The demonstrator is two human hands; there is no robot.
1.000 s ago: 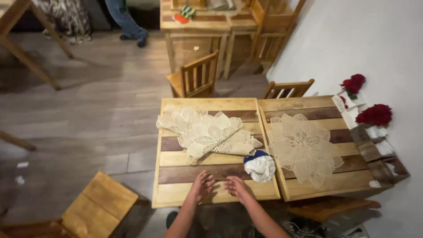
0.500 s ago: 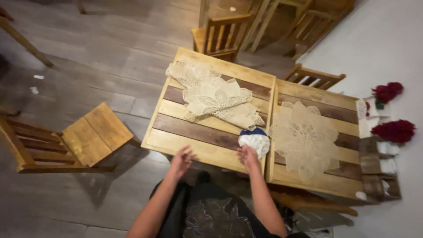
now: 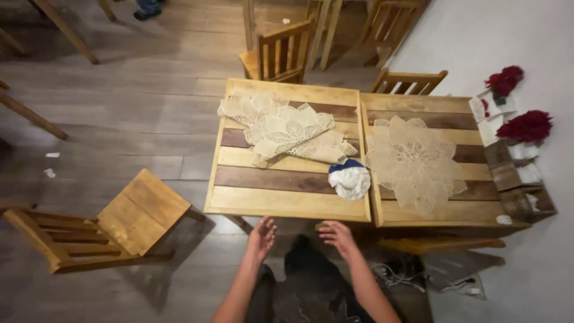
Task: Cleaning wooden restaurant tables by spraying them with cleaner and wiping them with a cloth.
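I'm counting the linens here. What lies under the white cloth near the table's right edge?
A blue cloth peeks out from beneath the white cloth, on the left wooden table. How far the blue one extends underneath is covered.

The person's forearms run off the bottom edge, so elbows and upper arms are out of view; the top edge crops a distant person to one shoe (image 3: 146, 10), and also crops the far chairs (image 3: 388, 24) and the surface legs beside them. The folded lace doily (image 3: 287, 133) conceals its own lower layers and the planks beneath; the white-and-blue cloth (image 3: 350, 179) is bunched, so its shape and full extent cannot be told. The cables (image 3: 397, 276) on the floor are too small to identify; the near surface edge hides the chair seat (image 3: 442, 244) in part.
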